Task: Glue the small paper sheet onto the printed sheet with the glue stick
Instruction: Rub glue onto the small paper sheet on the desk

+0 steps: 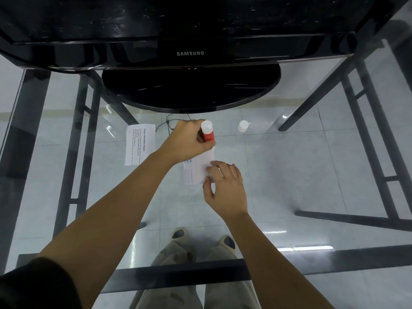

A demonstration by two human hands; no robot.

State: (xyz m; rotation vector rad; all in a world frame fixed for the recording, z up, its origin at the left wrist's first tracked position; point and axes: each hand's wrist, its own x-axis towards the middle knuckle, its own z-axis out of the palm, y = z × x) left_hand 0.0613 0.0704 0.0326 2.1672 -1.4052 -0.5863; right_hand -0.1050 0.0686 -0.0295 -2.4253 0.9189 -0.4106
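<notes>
On the glass table, my left hand [189, 141] grips a red and white glue stick [207, 133], held nearly upright with its lower end down on a small paper sheet [196, 169]. My right hand [225, 186] presses its fingertips on that sheet's near right part, pinning it flat. The sheet is white with faint blue print along its left side. A printed sheet [140, 144] headed "Printer Information Report" lies flat to the left, apart from both hands. The glue stick's white cap [243, 126] stands by itself to the right.
A black Samsung monitor [190, 53] on a round base [191, 90] fills the back of the table, close behind my left hand. A thin cable [167, 123] runs between the base and the printed sheet. Black table legs and my feet show through the glass [301, 175].
</notes>
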